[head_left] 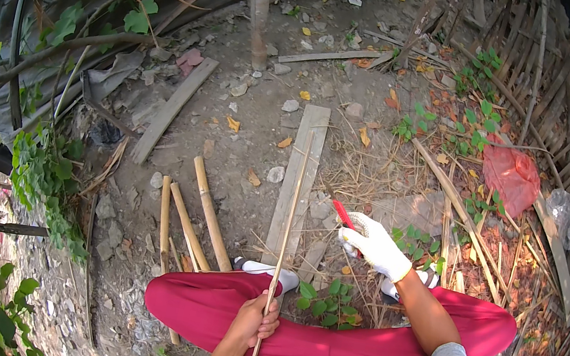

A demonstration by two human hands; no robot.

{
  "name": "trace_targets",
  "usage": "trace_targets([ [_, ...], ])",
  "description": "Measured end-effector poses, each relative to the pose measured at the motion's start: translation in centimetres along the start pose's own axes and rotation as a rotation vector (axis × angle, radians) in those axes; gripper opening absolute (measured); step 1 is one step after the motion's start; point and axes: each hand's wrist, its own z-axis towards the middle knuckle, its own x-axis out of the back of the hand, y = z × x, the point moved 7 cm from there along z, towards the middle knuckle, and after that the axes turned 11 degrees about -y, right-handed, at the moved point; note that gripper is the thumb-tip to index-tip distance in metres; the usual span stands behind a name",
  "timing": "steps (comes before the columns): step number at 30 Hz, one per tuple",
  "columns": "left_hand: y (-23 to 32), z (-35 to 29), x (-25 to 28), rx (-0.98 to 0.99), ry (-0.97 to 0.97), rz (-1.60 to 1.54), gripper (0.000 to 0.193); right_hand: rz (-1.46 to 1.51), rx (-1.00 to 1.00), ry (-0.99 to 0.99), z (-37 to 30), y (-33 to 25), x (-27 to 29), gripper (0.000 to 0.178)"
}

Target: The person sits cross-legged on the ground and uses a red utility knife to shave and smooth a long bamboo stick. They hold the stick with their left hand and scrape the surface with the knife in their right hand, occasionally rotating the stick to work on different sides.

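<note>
I sit cross-legged on bare soil, my crimson trousers [339, 351] spread across the lower middle of the frame. My left fingers [267, 320], bare, are curled snugly round a thin bamboo strip [291, 213] at the lower centre, leaving no gap that I can see. The strip rises almost upright through the frame, from the bottom edge to a little above the middle, with a slight lean to the right at its top. It passes in front of a weathered wooden plank [314, 156] lying on the ground at the centre; I cannot tell whether the two touch.

My right fingers [351, 242], in a white glove, are folded closed around a red-handled knife [342, 214] just right of centre. Its handle slants toward the upper left, and the dark blade is hard to make out against the soil. Knife and strip are apart.

Three bamboo poles [210, 212] lie side by side left of centre, their lower ends near my left leg. A second plank [174, 112] lies slanted in the left part of the frame. A red plastic bag [510, 178] lies to the upper right, just beside a clear plastic bag [562, 212], close to a stick fence [564, 111].
</note>
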Motion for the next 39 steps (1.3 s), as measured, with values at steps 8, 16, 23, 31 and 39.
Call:
trace_targets([
  [8,0.8,2.0,-1.0,-0.017,0.013,0.108,0.039,-1.103,0.114,0.055,-0.9,-3.3,-5.2,0.035],
  [16,2.4,3.1,-2.6,-0.062,0.024,0.192,0.041,-1.396,0.125,0.183,-0.4,-1.8,-7.8,0.022],
  [23,1.5,4.7,-1.0,-0.263,0.285,0.668,0.060,-1.429,-0.050,0.162,2.0,1.0,-6.0,0.021],
  [31,-0.2,4.4,-1.5,-0.123,0.261,0.846,0.061,-1.329,-0.369,0.292,4.7,4.5,-0.8,0.022],
  [39,-2.6,-1.4,-2.4,0.142,0.117,0.541,0.052,-1.348,-0.301,0.550,2.8,-0.3,10.2,0.024],
])
